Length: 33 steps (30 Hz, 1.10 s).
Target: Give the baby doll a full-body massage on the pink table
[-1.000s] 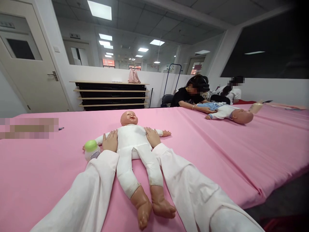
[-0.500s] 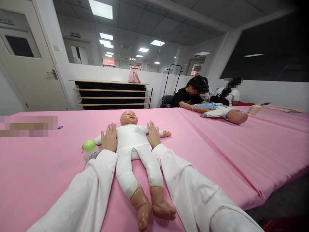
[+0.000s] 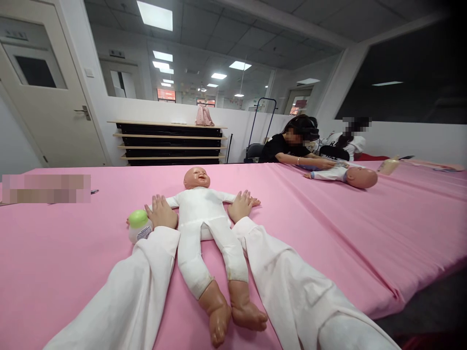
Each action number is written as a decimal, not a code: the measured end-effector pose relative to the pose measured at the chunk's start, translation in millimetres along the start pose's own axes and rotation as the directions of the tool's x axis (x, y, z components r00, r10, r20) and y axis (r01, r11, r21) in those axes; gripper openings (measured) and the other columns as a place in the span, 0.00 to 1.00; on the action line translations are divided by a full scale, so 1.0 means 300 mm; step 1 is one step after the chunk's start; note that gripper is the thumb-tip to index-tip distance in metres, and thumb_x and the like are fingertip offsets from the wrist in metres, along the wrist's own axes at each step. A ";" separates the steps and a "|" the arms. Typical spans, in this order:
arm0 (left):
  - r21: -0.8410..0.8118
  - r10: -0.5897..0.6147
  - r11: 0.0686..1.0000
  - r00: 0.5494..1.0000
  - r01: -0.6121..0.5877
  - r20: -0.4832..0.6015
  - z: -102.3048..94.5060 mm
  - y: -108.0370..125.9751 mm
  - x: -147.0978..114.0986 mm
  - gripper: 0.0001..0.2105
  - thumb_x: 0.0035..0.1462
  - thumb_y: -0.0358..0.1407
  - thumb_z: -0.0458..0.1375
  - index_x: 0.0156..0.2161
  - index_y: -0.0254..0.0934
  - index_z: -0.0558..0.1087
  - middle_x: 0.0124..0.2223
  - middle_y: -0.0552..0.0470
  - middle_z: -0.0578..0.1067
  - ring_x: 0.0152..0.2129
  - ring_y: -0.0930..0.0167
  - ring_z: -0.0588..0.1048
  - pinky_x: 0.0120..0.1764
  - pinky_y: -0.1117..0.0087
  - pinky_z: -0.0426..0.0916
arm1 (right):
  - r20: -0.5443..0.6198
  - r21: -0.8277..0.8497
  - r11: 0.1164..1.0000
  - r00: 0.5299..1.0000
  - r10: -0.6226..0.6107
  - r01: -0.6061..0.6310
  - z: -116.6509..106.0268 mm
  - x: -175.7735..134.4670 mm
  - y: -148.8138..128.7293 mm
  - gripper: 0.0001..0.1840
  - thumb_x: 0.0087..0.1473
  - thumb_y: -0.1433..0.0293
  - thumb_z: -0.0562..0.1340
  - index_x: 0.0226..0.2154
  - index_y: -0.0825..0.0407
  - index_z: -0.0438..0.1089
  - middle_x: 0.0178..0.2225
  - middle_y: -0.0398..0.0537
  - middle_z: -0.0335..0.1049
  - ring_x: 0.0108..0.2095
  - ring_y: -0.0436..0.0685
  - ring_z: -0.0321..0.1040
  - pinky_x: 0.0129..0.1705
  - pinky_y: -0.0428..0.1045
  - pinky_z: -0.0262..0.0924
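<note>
A baby doll (image 3: 204, 204) with a white cloth body lies on its back on the pink-covered table (image 3: 310, 228), its head away from me and its bare feet towards me. My left hand (image 3: 162, 212) is open beside the doll's torso, over the arm on the left side. On the other side my right hand (image 3: 241, 206) is open too, by the doll's other arm, whose small hand shows past my fingers. Neither hand grips anything. Close to my left hand stands a small jar with a green lid (image 3: 139, 226), partly covering the doll's hand.
Across the table at right, a person in black (image 3: 280, 146) handles another doll (image 3: 359, 177). A bottle (image 3: 388, 166) stands near that doll. Another person (image 3: 346, 143) sits behind. Stacked shelves (image 3: 171, 141) with a pink backpack (image 3: 204, 116) are against the wall.
Both my hands have shifted slightly outward from the doll's torso, over its arms, with fingers turned outward. The other person's hand has moved along the second doll's body.
</note>
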State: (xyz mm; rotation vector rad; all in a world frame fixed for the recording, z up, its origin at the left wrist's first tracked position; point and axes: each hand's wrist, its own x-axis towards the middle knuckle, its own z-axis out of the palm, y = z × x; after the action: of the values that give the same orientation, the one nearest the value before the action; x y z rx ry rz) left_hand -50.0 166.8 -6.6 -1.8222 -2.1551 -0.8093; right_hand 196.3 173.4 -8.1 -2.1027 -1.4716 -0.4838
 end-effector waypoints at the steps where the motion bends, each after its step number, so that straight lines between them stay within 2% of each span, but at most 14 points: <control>1: -0.014 -0.054 0.998 0.998 0.054 -0.043 -0.001 0.000 0.000 0.27 0.52 0.29 0.44 0.58 0.23 0.54 0.61 0.36 0.54 0.59 0.60 0.48 0.57 0.49 0.41 | -0.019 0.004 1.000 1.000 0.003 -0.003 -0.005 0.000 -0.002 0.33 0.49 0.69 0.53 0.56 0.69 0.52 0.59 0.72 0.42 0.60 0.71 0.37 0.57 0.66 0.30; 3: -0.047 -0.110 0.993 0.988 0.106 -0.106 -0.005 0.003 0.001 0.29 0.51 0.28 0.44 0.59 0.20 0.49 0.61 0.35 0.51 0.60 0.60 0.46 0.57 0.50 0.42 | -0.049 0.027 0.998 0.997 -0.054 0.055 -0.015 0.003 -0.009 0.35 0.47 0.71 0.54 0.58 0.65 0.48 0.61 0.69 0.36 0.61 0.70 0.33 0.57 0.66 0.29; 6: -0.068 -0.052 0.997 0.988 0.043 -0.146 -0.014 0.010 0.005 0.30 0.52 0.28 0.41 0.61 0.24 0.44 0.63 0.40 0.46 0.60 0.63 0.43 0.57 0.49 0.39 | -0.046 0.071 0.962 0.964 -0.262 0.264 -0.019 0.011 -0.019 0.36 0.47 0.76 0.52 0.60 0.60 0.44 0.63 0.60 0.29 0.63 0.63 0.28 0.59 0.62 0.30; 8: -0.065 0.068 0.995 0.995 -0.072 -0.067 -0.018 0.015 0.007 0.28 0.54 0.28 0.40 0.61 0.27 0.45 0.63 0.42 0.47 0.60 0.64 0.44 0.58 0.49 0.39 | 0.053 0.124 0.907 0.910 -0.411 0.402 -0.013 0.019 -0.019 0.34 0.49 0.77 0.48 0.60 0.57 0.44 0.63 0.55 0.34 0.62 0.58 0.32 0.59 0.58 0.34; 10: -0.065 0.201 0.979 0.975 -0.195 0.094 -0.018 0.017 0.010 0.26 0.55 0.28 0.39 0.60 0.32 0.51 0.62 0.45 0.53 0.59 0.65 0.49 0.57 0.48 0.39 | 0.185 0.192 0.862 0.846 -0.500 0.468 -0.003 0.025 -0.015 0.29 0.53 0.76 0.46 0.59 0.55 0.48 0.61 0.52 0.43 0.60 0.55 0.41 0.59 0.56 0.39; 12: -0.064 0.269 0.963 0.939 -0.262 0.213 -0.016 0.016 0.011 0.24 0.57 0.28 0.37 0.58 0.36 0.56 0.60 0.47 0.58 0.58 0.66 0.54 0.58 0.49 0.40 | 0.260 0.218 0.860 0.821 -0.507 0.462 0.006 0.028 -0.010 0.27 0.55 0.74 0.45 0.58 0.55 0.51 0.59 0.52 0.50 0.58 0.55 0.47 0.58 0.55 0.42; 14: -0.046 0.261 0.965 0.938 -0.257 0.230 -0.014 0.014 0.009 0.23 0.58 0.28 0.37 0.57 0.37 0.58 0.59 0.49 0.60 0.57 0.66 0.55 0.58 0.49 0.40 | 0.259 0.184 0.885 0.848 -0.463 0.427 0.007 0.026 -0.008 0.26 0.55 0.73 0.46 0.57 0.55 0.53 0.59 0.52 0.51 0.58 0.57 0.48 0.57 0.56 0.42; 19: 0.029 0.139 0.989 0.982 -0.144 0.131 -0.007 0.004 0.002 0.22 0.55 0.30 0.41 0.55 0.35 0.61 0.59 0.48 0.59 0.58 0.64 0.51 0.57 0.47 0.39 | 0.195 0.038 0.964 0.944 -0.267 0.264 -0.002 0.016 0.002 0.25 0.54 0.71 0.49 0.55 0.53 0.57 0.57 0.54 0.55 0.59 0.61 0.46 0.58 0.61 0.36; 22: 0.062 0.030 0.998 0.999 -0.033 0.035 -0.001 0.001 -0.001 0.24 0.52 0.29 0.44 0.56 0.30 0.60 0.60 0.44 0.57 0.59 0.62 0.49 0.57 0.47 0.41 | 0.092 -0.064 0.993 0.991 -0.093 0.099 -0.002 0.014 0.008 0.27 0.52 0.73 0.49 0.55 0.60 0.56 0.58 0.61 0.51 0.60 0.65 0.41 0.57 0.65 0.31; 24: 0.061 -0.003 0.998 1.000 0.005 -0.021 0.001 0.003 -0.002 0.26 0.52 0.29 0.43 0.58 0.25 0.55 0.61 0.41 0.54 0.59 0.62 0.48 0.56 0.48 0.42 | 0.006 -0.105 0.993 0.999 -0.052 0.053 -0.006 0.014 0.004 0.29 0.51 0.73 0.49 0.56 0.64 0.52 0.59 0.66 0.45 0.61 0.68 0.36 0.57 0.66 0.28; 26: 0.049 0.018 0.999 0.998 -0.015 -0.056 0.001 0.008 -0.001 0.28 0.52 0.29 0.43 0.59 0.24 0.51 0.62 0.40 0.52 0.59 0.63 0.47 0.56 0.48 0.43 | -0.050 -0.108 0.989 0.994 -0.102 0.096 -0.017 0.012 -0.007 0.32 0.51 0.72 0.50 0.58 0.63 0.48 0.61 0.66 0.39 0.62 0.69 0.32 0.57 0.66 0.27; 29: 0.025 0.132 0.991 0.991 -0.132 -0.023 -0.002 0.014 0.005 0.28 0.52 0.29 0.42 0.61 0.29 0.49 0.63 0.45 0.49 0.59 0.65 0.47 0.57 0.49 0.44 | -0.063 -0.077 0.963 0.963 -0.262 0.257 -0.038 0.009 -0.029 0.34 0.51 0.72 0.51 0.60 0.58 0.43 0.63 0.60 0.32 0.62 0.64 0.28 0.58 0.65 0.26; 31: 0.011 0.184 0.983 0.982 -0.185 0.029 -0.002 0.016 0.008 0.28 0.53 0.28 0.42 0.61 0.31 0.49 0.63 0.47 0.49 0.59 0.67 0.48 0.57 0.51 0.45 | -0.016 -0.052 0.925 0.926 -0.377 0.376 -0.042 0.011 -0.039 0.33 0.52 0.75 0.49 0.61 0.55 0.42 0.63 0.55 0.31 0.63 0.60 0.28 0.59 0.63 0.28; 33: 0.009 0.199 0.980 0.977 -0.200 0.071 -0.001 0.015 0.011 0.27 0.54 0.28 0.41 0.61 0.32 0.49 0.63 0.47 0.50 0.59 0.67 0.49 0.57 0.50 0.45 | 0.114 -0.005 0.887 0.881 -0.458 0.462 -0.035 0.017 -0.042 0.30 0.55 0.75 0.46 0.61 0.53 0.42 0.63 0.52 0.34 0.62 0.57 0.33 0.59 0.60 0.33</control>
State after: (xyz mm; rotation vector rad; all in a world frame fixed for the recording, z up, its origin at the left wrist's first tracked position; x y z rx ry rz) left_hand -46.4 169.7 -3.6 -2.0462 -1.9694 -0.6915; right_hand 186.2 174.2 5.8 -1.8153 -2.0557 -0.5727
